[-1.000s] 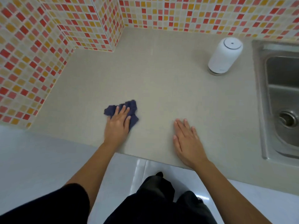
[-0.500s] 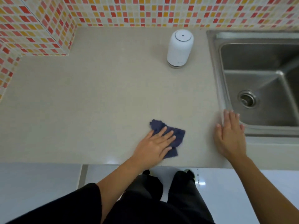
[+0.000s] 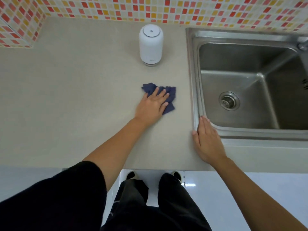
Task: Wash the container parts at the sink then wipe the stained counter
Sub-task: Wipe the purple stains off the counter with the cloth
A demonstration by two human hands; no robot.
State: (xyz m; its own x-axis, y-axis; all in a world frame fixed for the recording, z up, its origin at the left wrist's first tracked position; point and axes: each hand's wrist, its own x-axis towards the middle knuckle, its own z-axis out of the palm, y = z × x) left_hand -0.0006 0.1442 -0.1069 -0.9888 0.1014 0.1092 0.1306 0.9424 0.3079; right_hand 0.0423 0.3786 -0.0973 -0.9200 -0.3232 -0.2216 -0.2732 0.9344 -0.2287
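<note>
Your left hand (image 3: 152, 106) flat, fingers spread, pressing dark blue cloth (image 3: 168, 94) on counter (image 3: 75, 97). Your right hand (image 3: 207, 141) open, palm down, fingertips touching sink rim (image 3: 194, 90).

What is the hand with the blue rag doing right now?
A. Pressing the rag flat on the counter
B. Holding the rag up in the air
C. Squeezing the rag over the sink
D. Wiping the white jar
A. The left hand lies flat on the blue rag, which is spread on the counter, beside the sink and nearer the person than the white jar.
</note>
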